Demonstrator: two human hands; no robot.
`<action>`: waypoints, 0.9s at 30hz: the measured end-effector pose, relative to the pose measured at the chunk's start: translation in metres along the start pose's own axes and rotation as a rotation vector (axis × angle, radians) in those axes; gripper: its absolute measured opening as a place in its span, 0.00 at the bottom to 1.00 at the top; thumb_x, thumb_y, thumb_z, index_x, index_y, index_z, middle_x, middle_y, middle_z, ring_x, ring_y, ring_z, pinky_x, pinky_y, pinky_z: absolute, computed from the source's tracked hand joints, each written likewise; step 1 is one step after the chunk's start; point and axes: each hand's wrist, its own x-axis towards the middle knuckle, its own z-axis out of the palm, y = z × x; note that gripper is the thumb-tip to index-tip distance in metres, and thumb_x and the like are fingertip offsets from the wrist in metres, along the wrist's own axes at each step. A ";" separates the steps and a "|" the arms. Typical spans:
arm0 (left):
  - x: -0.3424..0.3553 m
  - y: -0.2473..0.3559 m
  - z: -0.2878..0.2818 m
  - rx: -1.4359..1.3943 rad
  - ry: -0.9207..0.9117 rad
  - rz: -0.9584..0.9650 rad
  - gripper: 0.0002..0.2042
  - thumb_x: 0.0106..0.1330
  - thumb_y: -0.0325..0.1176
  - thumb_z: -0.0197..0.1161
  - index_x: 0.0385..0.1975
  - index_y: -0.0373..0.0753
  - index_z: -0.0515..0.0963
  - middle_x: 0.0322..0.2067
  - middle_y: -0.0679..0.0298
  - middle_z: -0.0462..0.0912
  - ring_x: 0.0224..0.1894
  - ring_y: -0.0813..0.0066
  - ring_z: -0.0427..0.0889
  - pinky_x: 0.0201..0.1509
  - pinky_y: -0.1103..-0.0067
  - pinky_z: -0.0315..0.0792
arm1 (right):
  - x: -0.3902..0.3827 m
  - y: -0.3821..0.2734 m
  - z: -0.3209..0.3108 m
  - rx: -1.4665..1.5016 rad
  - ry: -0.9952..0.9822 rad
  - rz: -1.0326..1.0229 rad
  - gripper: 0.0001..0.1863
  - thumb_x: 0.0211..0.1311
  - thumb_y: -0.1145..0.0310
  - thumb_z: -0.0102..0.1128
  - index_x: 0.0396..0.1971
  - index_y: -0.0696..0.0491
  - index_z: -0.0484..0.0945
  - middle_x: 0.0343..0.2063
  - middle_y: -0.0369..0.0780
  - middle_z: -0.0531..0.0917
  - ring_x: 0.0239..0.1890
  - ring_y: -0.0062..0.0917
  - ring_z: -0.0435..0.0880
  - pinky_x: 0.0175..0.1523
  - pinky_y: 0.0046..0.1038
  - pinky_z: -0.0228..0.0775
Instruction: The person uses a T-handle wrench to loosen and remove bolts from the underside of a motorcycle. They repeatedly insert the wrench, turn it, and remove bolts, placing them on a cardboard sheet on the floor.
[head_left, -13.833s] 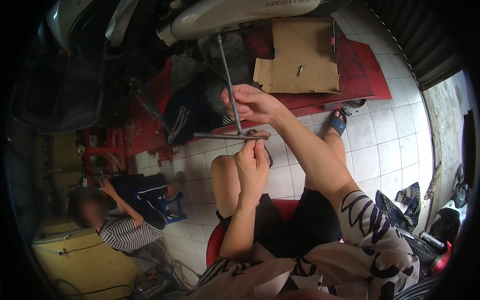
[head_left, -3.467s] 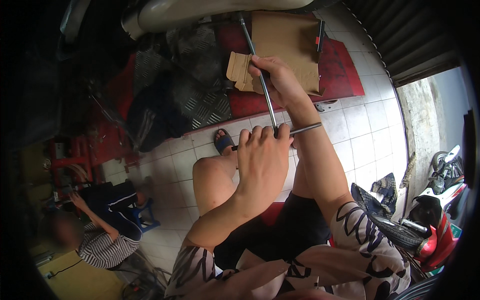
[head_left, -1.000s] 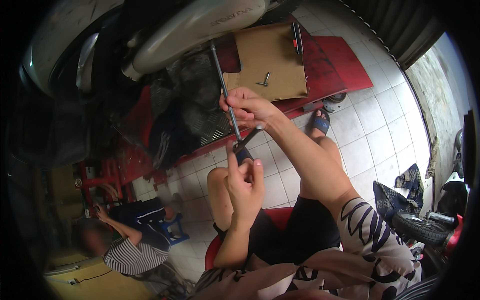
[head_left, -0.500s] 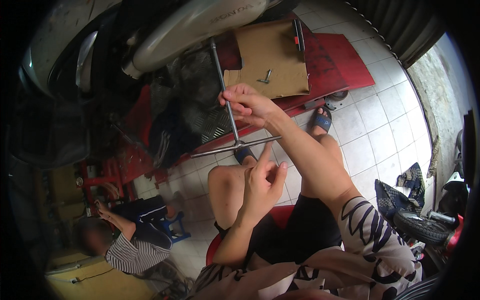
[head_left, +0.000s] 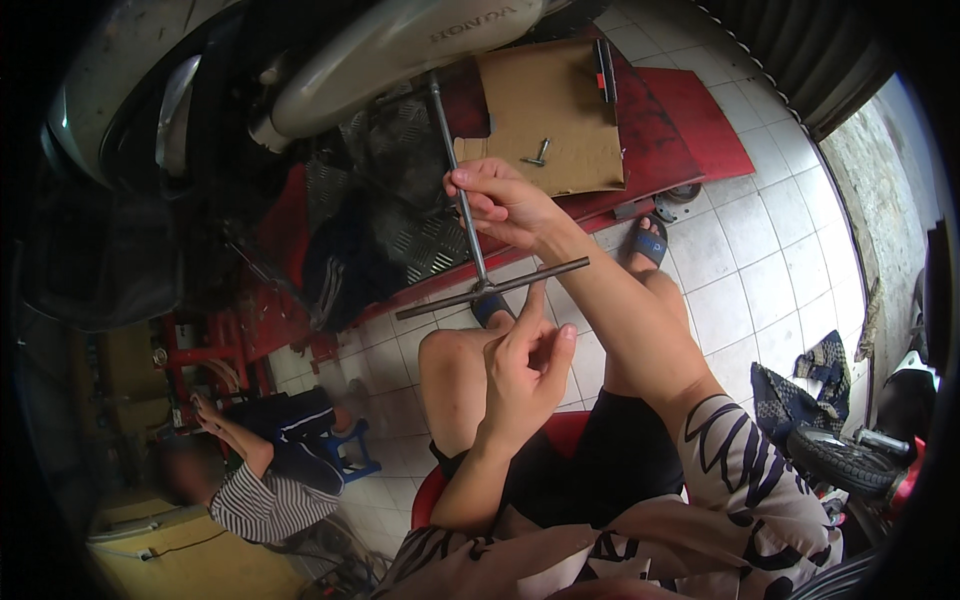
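A long metal T-handle wrench (head_left: 475,255) runs down from beneath the motorcycle's silver side housing (head_left: 390,70), where its far end meets something I cannot make out. My right hand (head_left: 495,200) is wrapped round the shaft, partway down from that end. Below the crossbar is my left hand (head_left: 525,370), with index finger stretched up to the bar's right half, seemingly touching it, and the other fingers loosely curled. It grips nothing. Small metal bolts (head_left: 540,155) lie on a cardboard sheet (head_left: 550,90) just beyond my hands.
A red lift platform (head_left: 715,120) with black tread plate lies under the motorcycle. At left, a person (head_left: 255,480) in a striped shirt sits on a blue stool (head_left: 360,460) by red metalwork. At right are a checked cloth (head_left: 790,395), a tyre (head_left: 840,460) and a shutter (head_left: 790,60).
Earlier my left hand gripped the crossbar; now only its index finger reaches it. The crossbar has swung from a steep slant to a shallow one. My right hand stays round the shaft.
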 end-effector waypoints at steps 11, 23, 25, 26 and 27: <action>0.004 0.003 -0.006 0.247 0.407 -0.074 0.22 0.66 0.23 0.54 0.60 0.26 0.63 0.14 0.63 0.74 0.16 0.83 0.74 0.21 0.84 0.64 | 0.002 0.007 -0.006 0.028 0.049 -0.012 0.09 0.68 0.69 0.54 0.31 0.59 0.75 0.09 0.27 0.67 0.09 0.07 0.57 0.18 0.14 0.46; 0.021 0.014 -0.016 -0.009 0.128 -0.194 0.19 0.73 0.36 0.46 0.56 0.31 0.71 0.12 0.68 0.71 0.16 0.82 0.69 0.25 0.81 0.65 | -0.004 -0.001 -0.010 -0.197 -0.279 0.168 0.13 0.66 0.63 0.57 0.30 0.58 0.72 0.10 0.28 0.63 0.12 0.08 0.54 0.19 0.16 0.42; 0.014 0.022 -0.018 -0.024 0.181 -0.124 0.22 0.73 0.37 0.46 0.62 0.31 0.64 0.13 0.70 0.70 0.18 0.84 0.68 0.27 0.81 0.65 | -0.004 -0.002 -0.004 -0.169 -0.268 0.130 0.13 0.66 0.62 0.57 0.29 0.57 0.72 0.10 0.27 0.63 0.12 0.08 0.54 0.19 0.16 0.42; 0.011 0.020 -0.018 -0.010 0.233 -0.104 0.23 0.73 0.35 0.47 0.64 0.31 0.60 0.14 0.70 0.69 0.18 0.85 0.67 0.27 0.82 0.65 | -0.005 -0.002 -0.005 -0.158 -0.258 0.122 0.13 0.66 0.62 0.57 0.29 0.57 0.72 0.10 0.27 0.63 0.12 0.08 0.53 0.19 0.16 0.42; 0.008 0.018 -0.018 0.004 0.285 -0.083 0.25 0.72 0.33 0.47 0.67 0.31 0.55 0.15 0.70 0.69 0.19 0.86 0.67 0.27 0.84 0.64 | -0.005 -0.003 -0.004 -0.149 -0.250 0.114 0.13 0.66 0.62 0.57 0.29 0.57 0.72 0.10 0.27 0.63 0.12 0.08 0.53 0.19 0.16 0.42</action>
